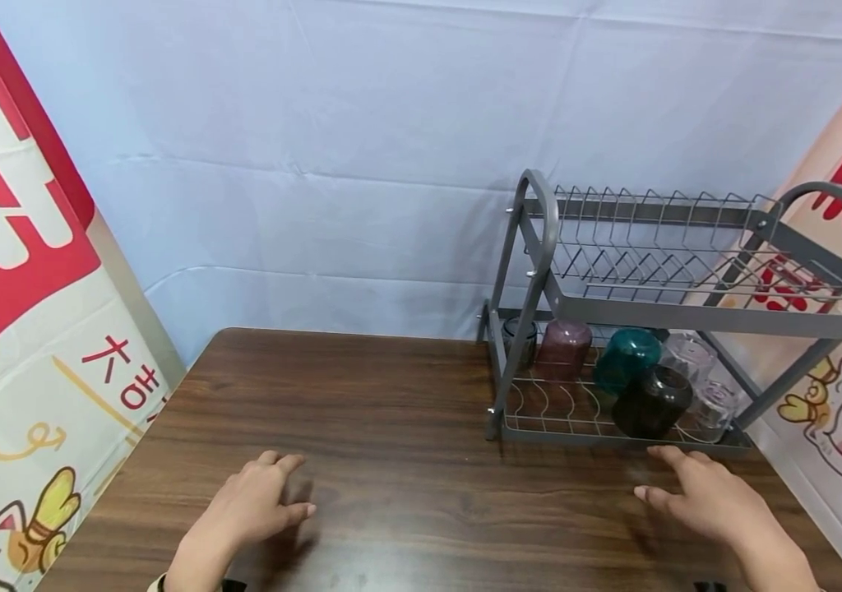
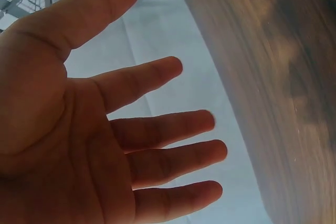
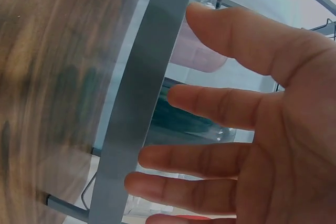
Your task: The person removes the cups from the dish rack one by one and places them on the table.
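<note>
My left hand hovers over the left part of the wooden table, its fingers spread and nothing in them. In the left wrist view its palm and straight fingers show. My right hand is just in front of the dish rack's lower front bar, also holding nothing. On the rack's lower shelf stand upturned glasses: a black one nearest that hand, a teal one, a pink one, clear ones at the right and a dark grey one at the far left.
The rack's upper tier is a wire plate holder within grey metal side frames. A pale cloth hangs behind the wooden table. Printed banners flank it on both sides.
</note>
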{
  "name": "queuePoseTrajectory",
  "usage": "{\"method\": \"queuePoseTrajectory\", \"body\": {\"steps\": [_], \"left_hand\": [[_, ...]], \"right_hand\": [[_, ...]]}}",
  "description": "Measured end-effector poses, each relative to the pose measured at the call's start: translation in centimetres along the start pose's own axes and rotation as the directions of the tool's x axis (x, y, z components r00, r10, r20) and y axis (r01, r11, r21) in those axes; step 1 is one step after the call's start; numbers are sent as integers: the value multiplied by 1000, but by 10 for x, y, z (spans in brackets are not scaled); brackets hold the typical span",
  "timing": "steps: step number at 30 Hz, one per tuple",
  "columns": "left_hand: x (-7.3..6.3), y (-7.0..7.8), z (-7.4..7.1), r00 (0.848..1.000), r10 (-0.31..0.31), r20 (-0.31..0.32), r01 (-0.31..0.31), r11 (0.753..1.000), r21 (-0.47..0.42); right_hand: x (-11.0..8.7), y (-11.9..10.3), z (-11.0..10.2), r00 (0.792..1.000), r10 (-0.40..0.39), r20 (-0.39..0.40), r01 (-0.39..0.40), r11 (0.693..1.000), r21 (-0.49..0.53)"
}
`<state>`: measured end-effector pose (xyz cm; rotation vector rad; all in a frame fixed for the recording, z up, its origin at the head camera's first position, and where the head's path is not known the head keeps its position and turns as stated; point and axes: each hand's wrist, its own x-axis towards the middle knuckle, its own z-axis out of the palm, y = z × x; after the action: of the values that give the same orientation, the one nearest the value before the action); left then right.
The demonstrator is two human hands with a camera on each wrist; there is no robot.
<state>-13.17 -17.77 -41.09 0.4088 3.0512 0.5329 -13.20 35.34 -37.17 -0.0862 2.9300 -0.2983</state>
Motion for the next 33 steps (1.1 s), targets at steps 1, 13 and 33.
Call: {"method": "queuePoseTrajectory", "body": {"steps": [1,13,33], "left_hand": [[2,1,0,1000,-1,4,1,1000,-8],[22,15,3,999,20,33,-19,999,-33],[43,38,-1,996,89,24,-87,995,-48]], "right_hand": [[0,-1,-1,1000,-4,-7,4,1000,-4],[4,-8,-14,999,-33,-38,32,999,-22],[10,-15,-41,996,-56,-70,51,996,-71]]}}
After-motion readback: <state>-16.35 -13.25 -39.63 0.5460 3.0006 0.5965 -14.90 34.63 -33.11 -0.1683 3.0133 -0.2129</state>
